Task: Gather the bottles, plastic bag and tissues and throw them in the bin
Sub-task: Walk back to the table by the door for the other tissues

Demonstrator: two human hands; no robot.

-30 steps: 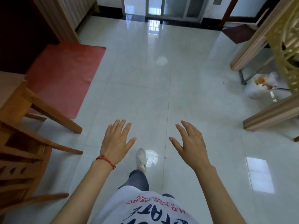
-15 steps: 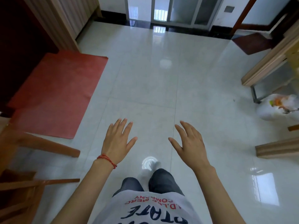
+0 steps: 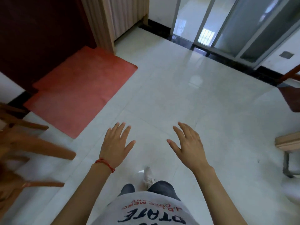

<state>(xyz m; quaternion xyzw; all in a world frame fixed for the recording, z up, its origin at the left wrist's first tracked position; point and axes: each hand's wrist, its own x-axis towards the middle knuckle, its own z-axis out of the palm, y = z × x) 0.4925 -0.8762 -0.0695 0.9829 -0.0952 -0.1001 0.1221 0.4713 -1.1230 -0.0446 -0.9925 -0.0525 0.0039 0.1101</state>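
Note:
My left hand (image 3: pixel 116 146), with a red string at the wrist, is stretched out palm down over the white tiled floor, fingers spread and holding nothing. My right hand (image 3: pixel 189 146) is beside it, also spread and empty. No bottle, plastic bag, tissue or bin shows in this view. A white shoe (image 3: pixel 148 175) shows below, between my arms.
A red mat (image 3: pixel 81 95) lies on the floor (image 3: pixel 186 98) at the left before a dark doorway. Wooden chair legs (image 3: pixel 32 145) jut in from the left edge. Glass sliding doors (image 3: pixel 227 30) stand ahead. A wooden furniture edge with a metal leg (image 3: pixel 287 153) sits at the right.
The view has swung left and moved forward: the white bag with rubbish at the right has left the frame, the red mat and glass doors are nearer. Both hands keep their spread pose.

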